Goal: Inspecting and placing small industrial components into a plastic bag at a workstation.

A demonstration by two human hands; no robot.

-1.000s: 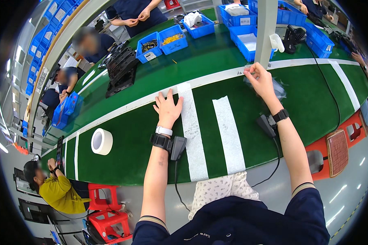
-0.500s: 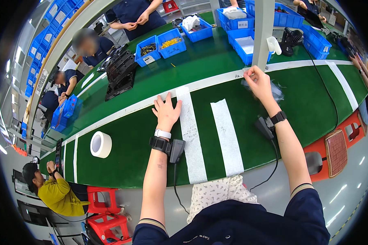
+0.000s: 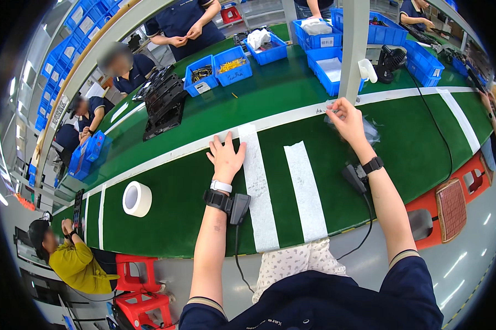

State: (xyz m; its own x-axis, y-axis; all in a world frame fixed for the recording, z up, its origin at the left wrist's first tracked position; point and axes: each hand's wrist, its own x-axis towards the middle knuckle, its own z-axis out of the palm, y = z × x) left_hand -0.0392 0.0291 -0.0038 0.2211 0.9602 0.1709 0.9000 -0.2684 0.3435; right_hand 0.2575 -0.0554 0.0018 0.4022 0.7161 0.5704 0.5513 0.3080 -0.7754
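Observation:
My left hand (image 3: 226,158) lies on the green tabletop with its fingers spread, just left of a long white tape strip (image 3: 260,192). Beside that strip runs a shorter white strip (image 3: 306,192). My right hand (image 3: 346,122) has thumb and fingertips pinched together over the long white tape line (image 3: 292,114), near the grey post. Whatever sits between those fingertips is too small to make out. Under and beside this hand lies a crumpled clear plastic bag (image 3: 371,132). A roll of white tape (image 3: 145,199) rests farther left on the table.
Blue bins (image 3: 232,70) stand across the table, some with yellow and dark small parts. A grey post (image 3: 353,55) rises beyond my right hand, near a black fan (image 3: 390,59). Black plastic trays (image 3: 165,107) lie far left. Other people work around the table. Cables hang from both wrists.
The whole view has shifted slightly. My left hand stays flat in its place, and my right hand keeps its pinch at the tape line with the fingers slightly shifted.

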